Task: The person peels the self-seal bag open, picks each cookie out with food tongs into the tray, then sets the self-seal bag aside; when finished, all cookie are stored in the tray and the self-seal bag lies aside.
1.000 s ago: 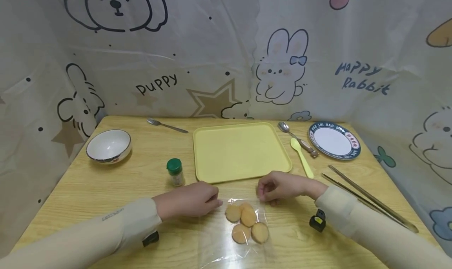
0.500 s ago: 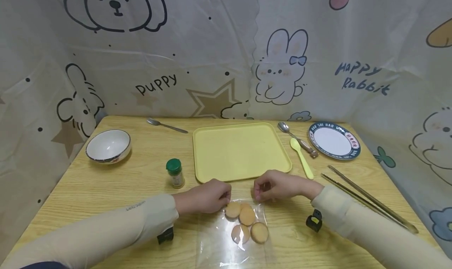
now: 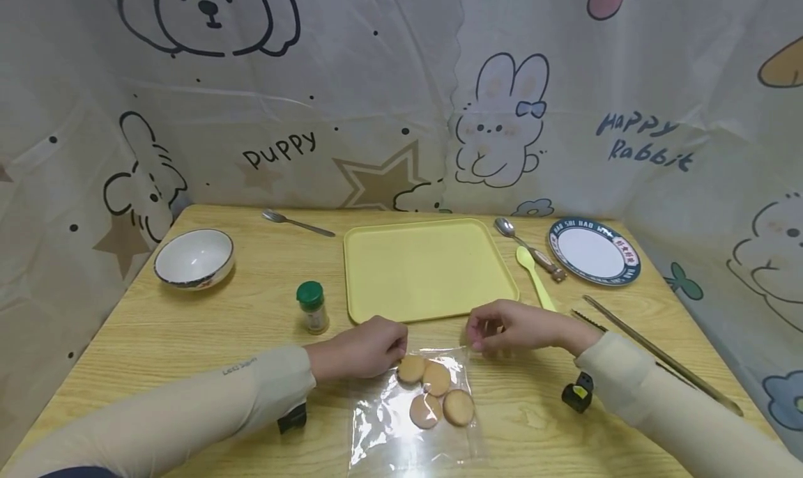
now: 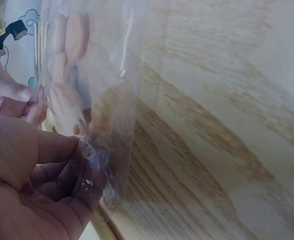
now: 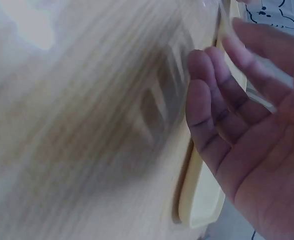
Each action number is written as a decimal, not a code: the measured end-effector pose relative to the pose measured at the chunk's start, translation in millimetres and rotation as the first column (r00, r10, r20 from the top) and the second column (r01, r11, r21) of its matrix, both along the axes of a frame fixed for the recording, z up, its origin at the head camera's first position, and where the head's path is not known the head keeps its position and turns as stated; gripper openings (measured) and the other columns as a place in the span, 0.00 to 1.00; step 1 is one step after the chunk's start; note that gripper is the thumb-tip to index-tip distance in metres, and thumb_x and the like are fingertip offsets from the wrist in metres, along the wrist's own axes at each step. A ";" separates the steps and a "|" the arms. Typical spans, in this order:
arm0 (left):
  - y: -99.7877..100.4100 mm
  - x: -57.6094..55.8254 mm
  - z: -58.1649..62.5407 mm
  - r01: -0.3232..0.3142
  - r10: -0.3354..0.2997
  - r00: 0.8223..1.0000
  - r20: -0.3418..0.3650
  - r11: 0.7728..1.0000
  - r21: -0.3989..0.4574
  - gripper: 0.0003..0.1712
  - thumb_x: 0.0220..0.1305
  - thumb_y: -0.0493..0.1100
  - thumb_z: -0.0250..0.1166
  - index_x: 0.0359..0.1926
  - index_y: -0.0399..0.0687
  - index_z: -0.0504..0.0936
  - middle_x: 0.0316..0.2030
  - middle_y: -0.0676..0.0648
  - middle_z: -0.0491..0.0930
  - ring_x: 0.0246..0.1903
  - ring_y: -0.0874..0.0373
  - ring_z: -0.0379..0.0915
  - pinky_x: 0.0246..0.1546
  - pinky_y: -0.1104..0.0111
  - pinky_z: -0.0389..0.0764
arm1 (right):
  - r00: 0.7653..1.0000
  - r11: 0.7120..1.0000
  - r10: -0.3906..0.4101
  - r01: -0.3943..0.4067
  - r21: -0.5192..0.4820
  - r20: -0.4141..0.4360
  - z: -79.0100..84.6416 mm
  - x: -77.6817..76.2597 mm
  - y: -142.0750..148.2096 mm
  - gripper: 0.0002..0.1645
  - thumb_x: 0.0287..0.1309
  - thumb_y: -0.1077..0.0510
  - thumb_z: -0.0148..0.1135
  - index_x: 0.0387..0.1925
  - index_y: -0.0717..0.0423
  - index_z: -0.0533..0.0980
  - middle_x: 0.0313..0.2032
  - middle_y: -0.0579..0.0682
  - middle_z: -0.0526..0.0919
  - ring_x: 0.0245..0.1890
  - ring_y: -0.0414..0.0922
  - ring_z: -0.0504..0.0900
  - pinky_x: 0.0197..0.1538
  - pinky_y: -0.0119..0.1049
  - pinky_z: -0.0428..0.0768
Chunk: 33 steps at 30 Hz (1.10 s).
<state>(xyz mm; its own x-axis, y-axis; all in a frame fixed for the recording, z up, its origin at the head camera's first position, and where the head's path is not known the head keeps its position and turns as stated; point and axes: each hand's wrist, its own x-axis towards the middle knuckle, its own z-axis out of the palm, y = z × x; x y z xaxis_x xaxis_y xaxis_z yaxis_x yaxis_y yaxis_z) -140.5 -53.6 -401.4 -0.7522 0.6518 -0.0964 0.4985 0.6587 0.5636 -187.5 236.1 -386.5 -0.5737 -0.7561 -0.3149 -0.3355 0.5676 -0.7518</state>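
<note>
A clear plastic bag [image 3: 389, 429] holding several round golden biscuits [image 3: 459, 407] lies at the front middle of the table. My left hand [image 3: 366, 349] pinches the bag's upper left corner; in the left wrist view, the crumpled plastic [image 4: 94, 155] shows between thumb and fingers. At the upper right corner is my right hand [image 3: 514, 326], its thumb and forefinger pinching the film's edge. The right wrist view shows a thin strip of film [image 5: 225, 15] running to those fingertips, the other fingers [image 5: 199, 100] loosely bent.
A yellow tray [image 3: 426, 269] lies just beyond both hands. To the left stand a green-capped shaker [image 3: 311, 307], a bowl [image 3: 194, 258] and a fork [image 3: 297, 223]. On the right are two spoons, a metal [image 3: 527, 247] and a yellow one [image 3: 534, 276], a plate [image 3: 594, 251] and tongs [image 3: 659, 352].
My left hand has moved right onto the bag's corner. My right hand first shifted slightly left, then back right, and the bag's top edge now looks stretched between both hands.
</note>
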 end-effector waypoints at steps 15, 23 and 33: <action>0.0 -0.2 0.4 0.010 -0.009 0.999 -0.034 1.000 0.015 0.09 0.64 0.33 0.56 0.26 0.44 0.75 0.23 0.53 0.74 0.23 0.65 0.67 0.25 0.75 0.70 | 0.906 0.951 -0.310 0.291 0.109 0.287 -7.7 40.8 -20.5 0.22 0.59 0.48 0.64 0.20 0.60 0.77 0.14 0.45 0.78 0.10 0.36 0.73 0.15 0.26 0.71; -2.3 -0.7 -2.4 0.000 0.000 0.999 -0.041 1.000 0.002 0.09 0.66 0.34 0.56 0.27 0.45 0.74 0.23 0.53 0.73 0.24 0.64 0.66 0.26 0.74 0.70 | 0.937 0.978 -0.208 0.192 0.083 0.280 -3.6 33.0 -5.4 0.19 0.62 0.53 0.62 0.23 0.65 0.77 0.17 0.47 0.79 0.12 0.35 0.75 0.17 0.25 0.71; 0.0 2.3 2.6 -0.039 0.039 0.999 -0.037 0.999 -0.005 0.09 0.67 0.34 0.55 0.28 0.43 0.75 0.24 0.51 0.76 0.24 0.63 0.68 0.26 0.73 0.71 | 0.882 0.927 -0.371 0.331 0.179 0.291 -5.7 52.0 -13.3 0.31 0.60 0.37 0.60 0.22 0.62 0.79 0.12 0.46 0.77 0.08 0.36 0.71 0.14 0.26 0.70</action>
